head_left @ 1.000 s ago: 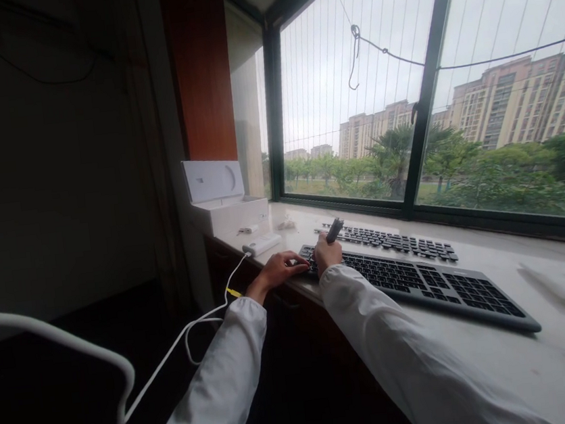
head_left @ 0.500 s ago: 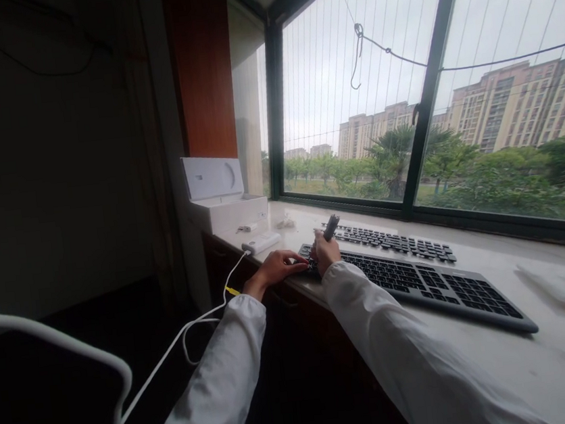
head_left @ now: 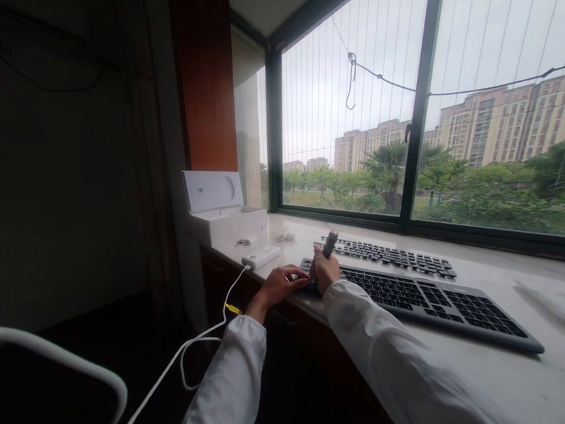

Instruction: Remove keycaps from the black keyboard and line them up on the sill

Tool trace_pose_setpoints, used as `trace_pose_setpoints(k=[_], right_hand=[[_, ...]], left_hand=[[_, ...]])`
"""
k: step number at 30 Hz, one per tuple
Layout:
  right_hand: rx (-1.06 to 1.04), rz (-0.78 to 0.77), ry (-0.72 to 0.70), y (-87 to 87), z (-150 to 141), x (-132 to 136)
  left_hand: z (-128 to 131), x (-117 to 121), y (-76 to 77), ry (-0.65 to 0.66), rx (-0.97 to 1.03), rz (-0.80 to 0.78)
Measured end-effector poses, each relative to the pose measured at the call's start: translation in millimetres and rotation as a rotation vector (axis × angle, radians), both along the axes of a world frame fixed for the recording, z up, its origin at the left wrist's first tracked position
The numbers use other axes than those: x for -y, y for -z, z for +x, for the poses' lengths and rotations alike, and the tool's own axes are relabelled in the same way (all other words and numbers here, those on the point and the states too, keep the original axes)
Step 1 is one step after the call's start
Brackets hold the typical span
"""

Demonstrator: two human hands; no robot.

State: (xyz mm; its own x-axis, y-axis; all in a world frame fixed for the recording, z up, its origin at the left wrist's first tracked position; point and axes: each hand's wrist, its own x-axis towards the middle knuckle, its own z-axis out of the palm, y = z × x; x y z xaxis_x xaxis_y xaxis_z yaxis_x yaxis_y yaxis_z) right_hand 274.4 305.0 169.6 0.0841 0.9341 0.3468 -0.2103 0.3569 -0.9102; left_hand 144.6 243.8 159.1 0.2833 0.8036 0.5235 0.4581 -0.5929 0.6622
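Observation:
A dark grey keyboard (head_left: 414, 292) with black keys lies along the front of the pale counter. At its left end is my left hand (head_left: 283, 285), thumb and fingertips drawn together over the keys; whatever is between them is hidden. Just to its right, my right hand (head_left: 326, 269) is closed in a fist around a dark, thick-handled tool (head_left: 330, 243), held tilted. The tool's upper end sticks out above the fist, and its lower end is hidden by the hand. Loose black keycaps (head_left: 394, 254) are laid out in rows behind the keyboard.
An open white box (head_left: 228, 228) stands at the counter's far left. Near it are a white device (head_left: 262, 258) with a white cable (head_left: 174, 358), a small white piece (head_left: 246, 241) and crumpled plastic (head_left: 285, 233). Clear plastic wrap (head_left: 563, 306) lies at right. A window backs the counter.
The view has tilted up slightly, so everything sits a little lower in the picture. Both hands stay at the keyboard's left end, and the right still holds the tool.

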Motion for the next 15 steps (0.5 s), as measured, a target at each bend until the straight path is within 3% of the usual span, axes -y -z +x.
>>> trace_pose_setpoints(k=[6,9,15], right_hand=[[-0.129,-0.06,-0.084,-6.9,-8,10],[-0.028,0.068,-0.102,-7.8,-9,16],[0.352,0.392,0.11,-7.4,-8,30]], left_hand=[[-2,-4,0.4,-0.094,-0.071,-0.018],[-5,-5,-0.8,-0.11,-0.12,-0.027],[-8,-5,-3.2,-0.097,-0.139,-0.046]])
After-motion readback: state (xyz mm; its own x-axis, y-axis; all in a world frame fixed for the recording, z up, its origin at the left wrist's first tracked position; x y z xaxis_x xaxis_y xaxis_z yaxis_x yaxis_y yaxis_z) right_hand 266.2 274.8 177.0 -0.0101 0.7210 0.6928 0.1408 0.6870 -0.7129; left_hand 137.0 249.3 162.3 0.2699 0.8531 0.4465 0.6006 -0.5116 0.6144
